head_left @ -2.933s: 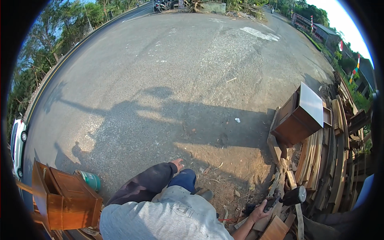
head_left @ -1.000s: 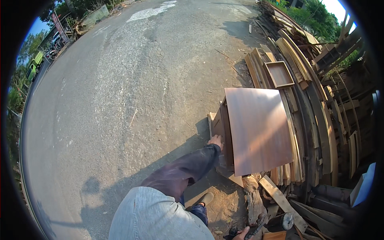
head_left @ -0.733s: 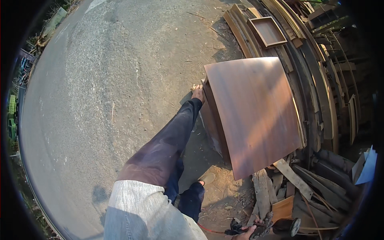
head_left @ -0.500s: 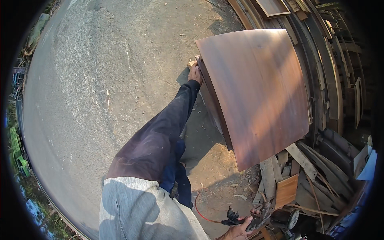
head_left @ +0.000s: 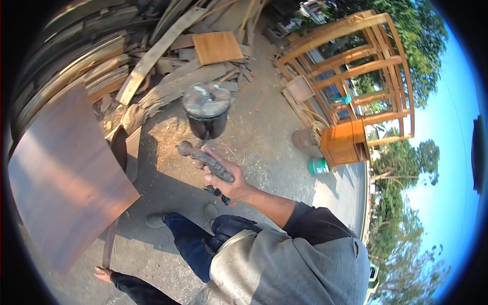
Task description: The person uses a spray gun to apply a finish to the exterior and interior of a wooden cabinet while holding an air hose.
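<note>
My right hand [head_left: 229, 180] is closed round a grimy metal spray gun [head_left: 206, 160] with a large dark cup [head_left: 206, 109] at its far end and a red hose below. My left hand [head_left: 104, 273], at lower left, has its fingers curled on the lower end of a dark upright strip [head_left: 111, 244] of a wooden cabinet. The cabinet's broad brown top panel [head_left: 71, 178] juts out above that hand, with one corner lit by sun.
Stacked planks [head_left: 101, 61], scrap boards and a small orange panel [head_left: 216, 47] fill the upper left. At right stand upright wooden frames [head_left: 356, 66], an orange cabinet [head_left: 340, 142], a teal bucket [head_left: 317, 165] and a brown container [head_left: 305, 137], with the road beyond.
The view has swung sharply toward the frames and trees. The spray gun is raised into mid-view. The brown panel and my left hand now sit at the left side.
</note>
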{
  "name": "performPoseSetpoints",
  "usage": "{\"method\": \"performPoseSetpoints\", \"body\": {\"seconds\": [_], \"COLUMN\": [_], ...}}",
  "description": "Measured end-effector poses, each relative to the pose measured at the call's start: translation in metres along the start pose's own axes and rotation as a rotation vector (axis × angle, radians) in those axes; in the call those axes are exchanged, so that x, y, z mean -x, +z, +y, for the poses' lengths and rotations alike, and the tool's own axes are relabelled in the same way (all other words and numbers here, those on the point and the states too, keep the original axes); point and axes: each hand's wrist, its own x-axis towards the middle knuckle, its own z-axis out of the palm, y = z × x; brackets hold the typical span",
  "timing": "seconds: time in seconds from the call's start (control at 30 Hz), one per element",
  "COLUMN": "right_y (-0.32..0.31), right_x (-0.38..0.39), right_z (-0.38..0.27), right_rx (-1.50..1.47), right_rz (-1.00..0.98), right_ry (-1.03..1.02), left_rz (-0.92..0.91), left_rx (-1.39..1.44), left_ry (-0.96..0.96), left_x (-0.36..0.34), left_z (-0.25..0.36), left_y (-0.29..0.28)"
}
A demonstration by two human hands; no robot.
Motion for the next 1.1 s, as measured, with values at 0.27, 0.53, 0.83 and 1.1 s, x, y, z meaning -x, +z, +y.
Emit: {"method": "performPoseSetpoints", "body": {"seconds": [0.27,0.53,0.83,1.1], "right_y": [-0.078,-0.177,-0.244,-0.262], "right_x": [0.121,0.197,0.317,0.376], "right_z": [0.059,0.106,0.152,0.199], "right_rx": [0.053,0.052,0.098,-0.072], "right_rz": [0.198,0.278,0.592,0.762], "right_ry": [-0.204,-0.127,0.026,0.332], "left_rz": [-0.404,-0.621,-1.183,-1.210], "left_rx": [-0.227,-0.643,0.140,0.809], "left_ry": [0.126,0.349,-0.284,-0.784], "left_x": [0.209,0.389,0.545,0.616], "left_z": [-0.072,-0.053,0.082,0.210], "left_y": [-0.015,0.051,0.171,0.264]}}
